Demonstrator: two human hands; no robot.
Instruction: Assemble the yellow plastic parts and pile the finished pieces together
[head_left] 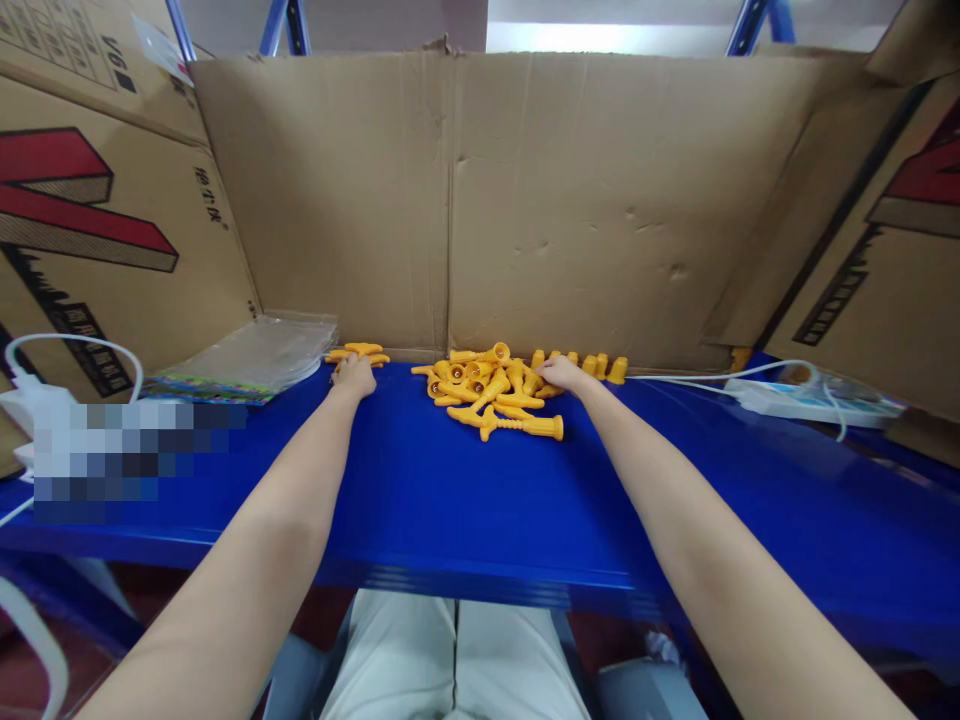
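Yellow plastic pieces lie in a pile [487,382] at the back middle of the blue shelf; several have a T-shaped end and a hollow round socket. In front of them, one piece with a ribbed shaft [517,425] lies on its side. My left hand [355,376] is closed on yellow T-shaped pieces [361,350] stacked left of the pile, its fingertips partly hidden. At the pile's right edge, my right hand [560,374] has its fingers closed on a yellow piece, mostly hidden. Behind that hand stands a row of short yellow caps [616,371].
Cardboard panels [585,200] wall the back, with printed boxes [75,220] at the sides. Clear plastic bags [255,350] lie at the left. A white power strip [814,402] with cables sits at the right; another white plug and cable [30,390] are at the left.
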